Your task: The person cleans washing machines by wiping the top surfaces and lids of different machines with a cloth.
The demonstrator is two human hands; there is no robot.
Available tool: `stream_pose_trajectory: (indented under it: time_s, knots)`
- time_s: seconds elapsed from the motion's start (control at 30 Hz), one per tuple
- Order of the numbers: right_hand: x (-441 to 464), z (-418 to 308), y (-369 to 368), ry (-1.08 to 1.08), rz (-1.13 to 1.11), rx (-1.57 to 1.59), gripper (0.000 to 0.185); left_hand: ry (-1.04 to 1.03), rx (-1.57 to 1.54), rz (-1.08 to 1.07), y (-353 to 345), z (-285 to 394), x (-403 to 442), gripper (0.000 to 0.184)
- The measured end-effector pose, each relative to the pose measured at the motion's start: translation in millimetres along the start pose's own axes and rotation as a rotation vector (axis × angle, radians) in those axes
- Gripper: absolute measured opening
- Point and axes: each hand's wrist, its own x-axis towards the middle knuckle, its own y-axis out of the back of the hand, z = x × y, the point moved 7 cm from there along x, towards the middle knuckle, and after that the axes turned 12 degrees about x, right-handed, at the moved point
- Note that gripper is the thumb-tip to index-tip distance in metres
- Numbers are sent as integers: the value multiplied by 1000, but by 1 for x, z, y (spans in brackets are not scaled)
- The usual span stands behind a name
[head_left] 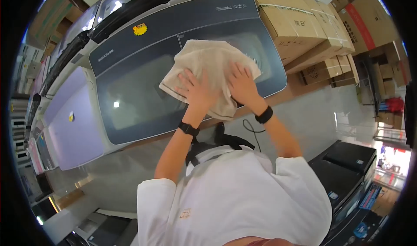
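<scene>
A beige cloth (209, 57) lies spread over the dark glossy lid (143, 89) of what looks like a washing machine. Flat on the cloth's left part rests my left hand (197, 88), its fingers spread and slightly blurred. My right hand (243, 84) presses on the cloth's right side, also with fingers apart. Neither hand is closed around the fabric. One lower corner of the cloth hangs over the lid's front edge. A yellow starburst sticker (140, 29) sits on the panel along the back of the lid.
Strapped cardboard boxes (289, 24) stand right against the machine. At the left is another machine with a pale purple lid (74, 115). Black appliances (343, 159) stand behind me on the right. A thin black cable (252, 128) hangs near the machine's front edge.
</scene>
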Motion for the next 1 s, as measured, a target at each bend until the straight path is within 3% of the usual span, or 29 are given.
stream_pose_trajectory:
  time_s: [0.07,0.2,0.37,0.43,0.57,0.73,0.83,0.9,1.0]
  knots:
    - [-45,5,3,57,-113,65,56,-63,46,-17,-6,18,-18,100]
    - [-69,53,43,18,-132,14,57,-44,-48,99,0,27,-46,99]
    - [-14,129,36,155,-106,-96,59,31,-81,105,-6,51,10,102]
    - [8,144,29,156,-109,-95,60,17,-122,-32,-7,58,40,104]
    - [8,127,19,144,-129,-108,65,-21,-134,-192,-2,54,46,102]
    - [-61,69,41,207,-284,16,70,-131,-81,-185,-5,27,-30,95]
    - [-57,103,38,318,-369,-54,70,-175,-39,-239,-2,11,-37,91]
    - [-18,153,29,274,-411,-108,71,-182,0,-294,-14,7,-25,89]
    - [59,196,9,145,-338,-91,78,-113,4,-365,-14,-18,65,83]
